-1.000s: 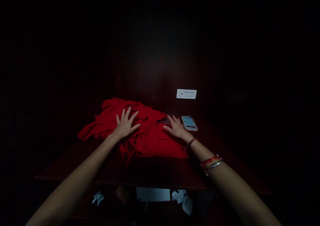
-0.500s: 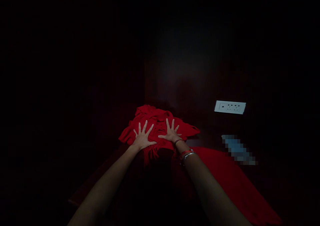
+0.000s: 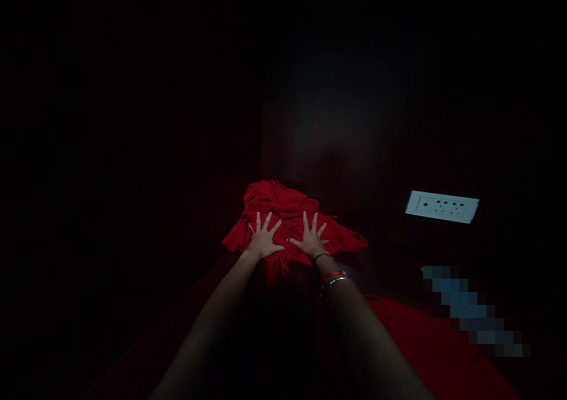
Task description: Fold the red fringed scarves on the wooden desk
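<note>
A bunched red cloth with fringes, like a scarf (image 3: 283, 202), lies in a heap ahead of me. Both palms press on its near side with the fingers spread wide. My left hand (image 3: 266, 240), with a ring on one finger, rests on the left part of the heap. Just to the right, my right hand (image 3: 312, 238) lies flat on it, bracelets around the wrist. Fringe strands hang down below and between the hands. Neither hand grips the cloth.
A second stretch of red cloth (image 3: 420, 335) spreads flat under and beside my right forearm. A white socket panel (image 3: 442, 206) is on the right. Below it lies a blurred bluish object (image 3: 469, 305). The surroundings are very dark.
The heap and both hands appear slightly further right, and the socket panel and blurred object have shifted right and down, as the view moved. The hands still lie spread on the heap.
</note>
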